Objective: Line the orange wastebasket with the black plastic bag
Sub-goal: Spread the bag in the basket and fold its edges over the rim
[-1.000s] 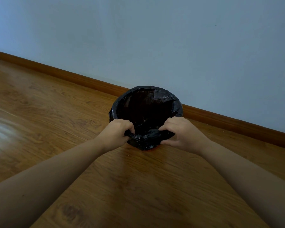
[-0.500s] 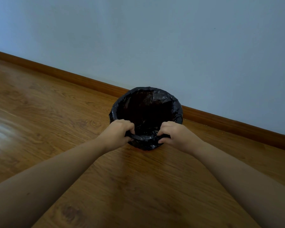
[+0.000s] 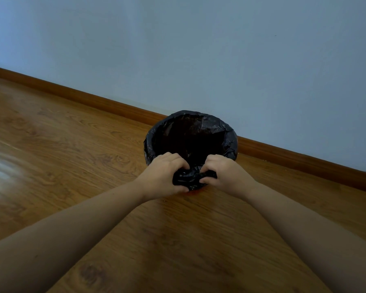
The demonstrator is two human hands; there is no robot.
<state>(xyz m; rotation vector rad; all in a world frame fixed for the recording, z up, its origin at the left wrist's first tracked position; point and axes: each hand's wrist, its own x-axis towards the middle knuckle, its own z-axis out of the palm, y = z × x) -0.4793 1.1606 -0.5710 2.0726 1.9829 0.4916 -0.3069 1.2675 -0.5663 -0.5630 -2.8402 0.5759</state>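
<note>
Both hands now closer together at near rim; left hand point(image 3: 164, 175) and right hand point(image 3: 224, 173) fingers pinch bunched bag point(image 3: 190, 177) over wastebasket point(image 3: 193, 190) on floor point(image 3: 72, 155).

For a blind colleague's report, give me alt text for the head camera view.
Two bare hands, left hand and right hand, bunch the black plastic bag at the near rim of a wastebasket standing on a wooden floor by a pale wall.
</note>
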